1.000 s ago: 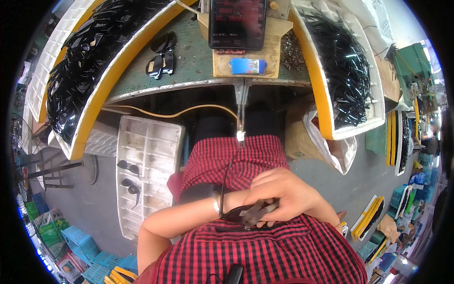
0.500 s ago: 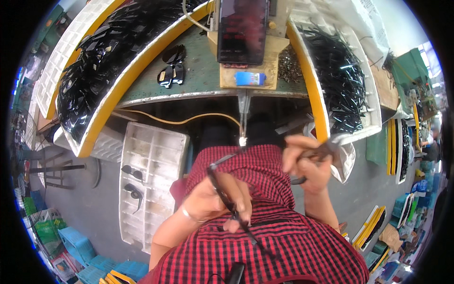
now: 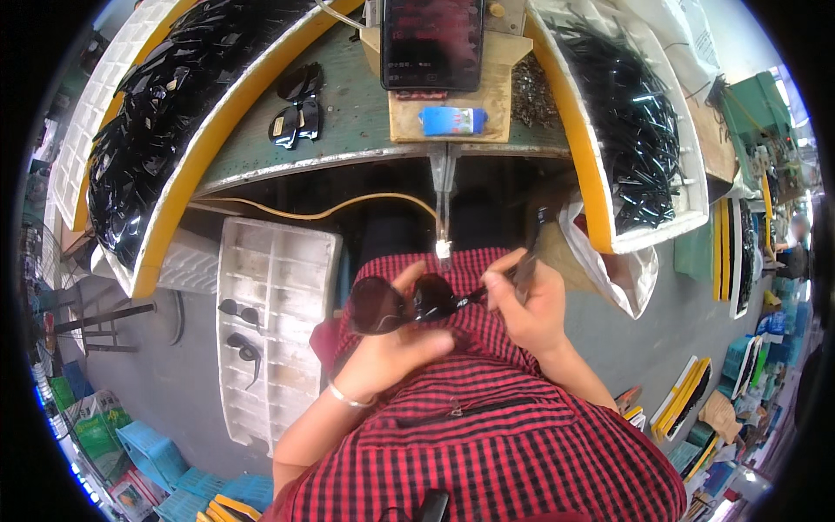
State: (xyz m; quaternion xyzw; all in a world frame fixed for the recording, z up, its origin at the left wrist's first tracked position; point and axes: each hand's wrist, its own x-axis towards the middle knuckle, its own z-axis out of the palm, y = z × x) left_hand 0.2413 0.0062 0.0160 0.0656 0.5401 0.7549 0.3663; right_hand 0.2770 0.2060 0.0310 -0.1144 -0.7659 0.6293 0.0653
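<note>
Checked garment (image 3: 496, 435); white compartmented tray (image 3: 300, 270) to its left; both hands busy above the lap.
Left hand (image 3: 396, 346): half closed, fingers behind the front of the sunglasses (image 3: 378, 306), thumb apart, holding them up. Right hand (image 3: 535, 309): nearly closed around a dark blurred item (image 3: 527, 265), fingertips by the temple; cannot tell whether they pinch it.

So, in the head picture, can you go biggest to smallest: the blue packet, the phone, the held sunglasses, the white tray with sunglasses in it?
1. White compartment tray
2. Held sunglasses and black phone: too alike to rank; the top edge cuts off the phone
3. Blue packet
</note>
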